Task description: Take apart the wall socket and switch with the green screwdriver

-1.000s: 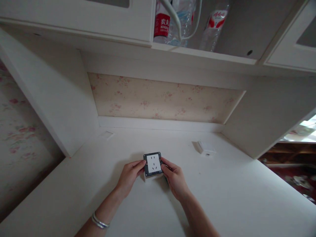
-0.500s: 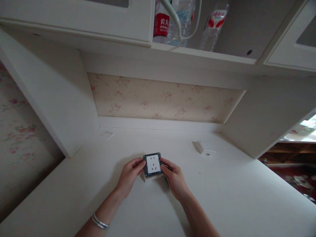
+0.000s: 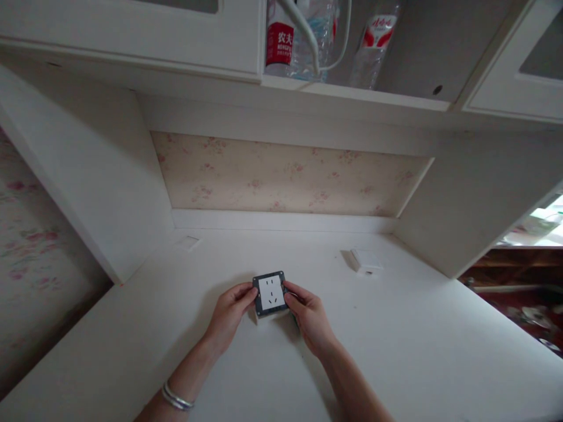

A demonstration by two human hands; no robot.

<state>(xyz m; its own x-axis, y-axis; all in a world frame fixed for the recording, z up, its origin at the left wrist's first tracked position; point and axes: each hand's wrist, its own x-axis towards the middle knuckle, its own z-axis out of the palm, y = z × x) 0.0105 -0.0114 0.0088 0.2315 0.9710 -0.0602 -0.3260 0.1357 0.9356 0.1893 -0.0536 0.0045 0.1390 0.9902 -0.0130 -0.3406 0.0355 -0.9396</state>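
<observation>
A wall socket (image 3: 271,293) with a white face and a dark grey frame sits over a white box (image 3: 269,317) near the middle of the desk. Its face, with several slots, is turned up toward me. My left hand (image 3: 229,310) pinches the frame's left edge between thumb and fingers. On the opposite edge, my right hand (image 3: 310,313) grips the frame the same way. Most of the white box is hidden under the socket, and I cannot tell whether the two are joined. A silver bangle is on my left wrist.
On the white desk (image 3: 422,351), a small white box (image 3: 366,261) stands at the back right. A pale square (image 3: 189,242) shows at the back left. Side panels rise left and right. Above is a cabinet with plastic bottles (image 3: 373,44) and a white cable (image 3: 308,35).
The view has shifted slightly, so the cabinet and bottles appear a little further left and up. Both hands keep their hold on the socket, with hardly any movement.
</observation>
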